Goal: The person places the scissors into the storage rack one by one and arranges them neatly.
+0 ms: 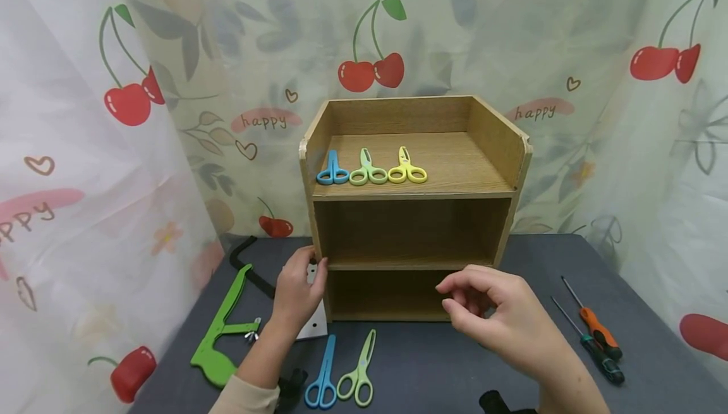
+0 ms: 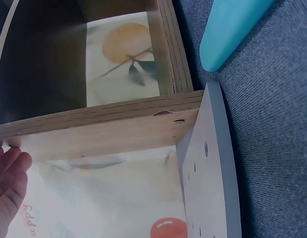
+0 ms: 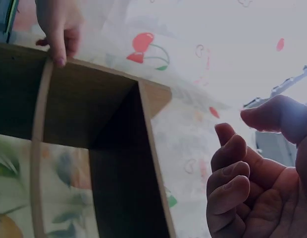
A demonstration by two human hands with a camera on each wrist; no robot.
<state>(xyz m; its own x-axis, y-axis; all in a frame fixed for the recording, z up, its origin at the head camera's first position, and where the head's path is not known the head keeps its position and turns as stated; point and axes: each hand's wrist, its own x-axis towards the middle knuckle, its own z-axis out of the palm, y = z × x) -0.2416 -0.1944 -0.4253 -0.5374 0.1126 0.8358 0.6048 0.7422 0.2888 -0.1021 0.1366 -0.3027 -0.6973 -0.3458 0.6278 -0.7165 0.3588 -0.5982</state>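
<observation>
A wooden shelf unit (image 1: 409,268) with three levels stands on the table. My left hand (image 1: 298,287) holds its left side panel, thumb at the front edge and fingers against the outer face. The right wrist view also shows this left hand (image 3: 59,29) at the panel's edge. My right hand (image 1: 500,316) is raised in front of the lower level, fingers loosely bent and nothing in them. On the top level sit blue scissors (image 1: 333,170), green scissors (image 1: 367,170) and yellow scissors (image 1: 406,169) in a row. Behind my left hand, a white board with holes (image 2: 205,168) stands against the shelf.
Longer blue scissors (image 1: 323,379) and pale green scissors (image 1: 361,373) lie before the shelf. A green-handled hacksaw (image 1: 224,332) lies at left. At right rest an orange screwdriver (image 1: 597,328) and a dark green screwdriver (image 1: 597,354). A printed curtain (image 1: 256,54) surrounds the table.
</observation>
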